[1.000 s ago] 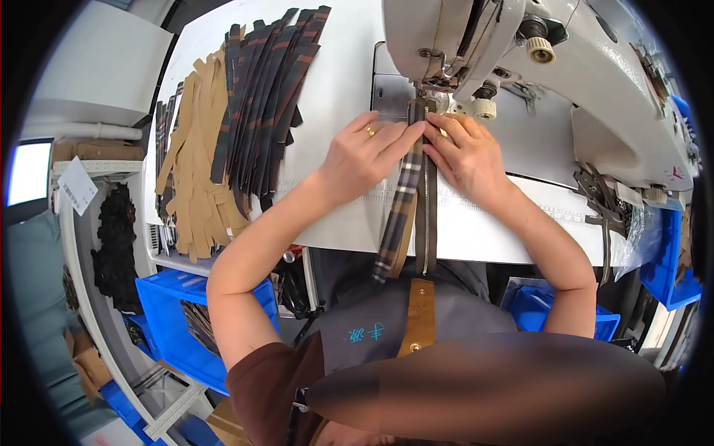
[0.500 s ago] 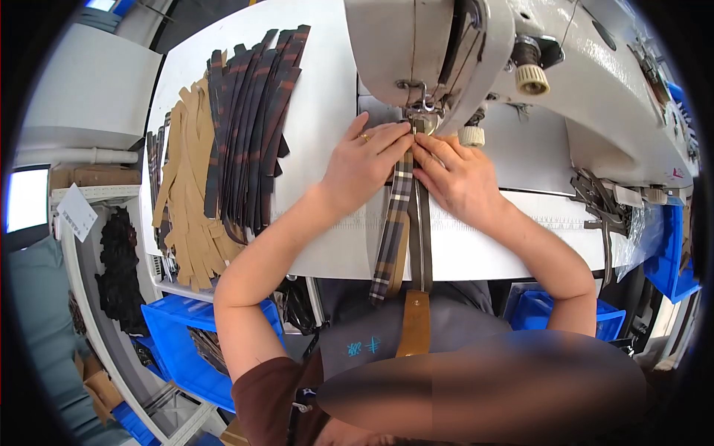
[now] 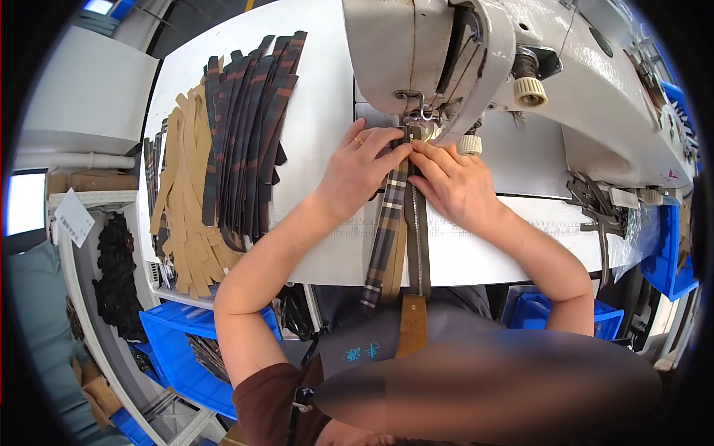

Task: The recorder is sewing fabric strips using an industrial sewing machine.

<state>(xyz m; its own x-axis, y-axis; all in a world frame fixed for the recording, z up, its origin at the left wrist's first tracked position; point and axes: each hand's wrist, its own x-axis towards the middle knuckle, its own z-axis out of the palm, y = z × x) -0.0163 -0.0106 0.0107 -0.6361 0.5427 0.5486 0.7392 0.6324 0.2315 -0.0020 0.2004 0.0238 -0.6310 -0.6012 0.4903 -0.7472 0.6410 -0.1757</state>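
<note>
Plaid fabric strip [image 3: 393, 230] and olive-dark zipper [image 3: 423, 245] run side by side up to the sewing machine [image 3: 398, 59]. Fingertips of the left hand [image 3: 353, 167] and right hand [image 3: 461, 187] press against them; whether they pinch, I cannot tell. The white table [image 3: 327, 264] carries a ruler scale [image 3: 543, 226], tan strips [image 3: 186, 193] and dark strips [image 3: 245, 134]; lower left stands a blue bin [image 3: 172, 353], farther off a lit screen [image 3: 26, 202].

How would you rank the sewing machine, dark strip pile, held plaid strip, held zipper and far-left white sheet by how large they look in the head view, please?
1. Sewing machine
2. Dark strip pile
3. Held plaid strip and held zipper, too alike to rank
4. White sheet
</note>
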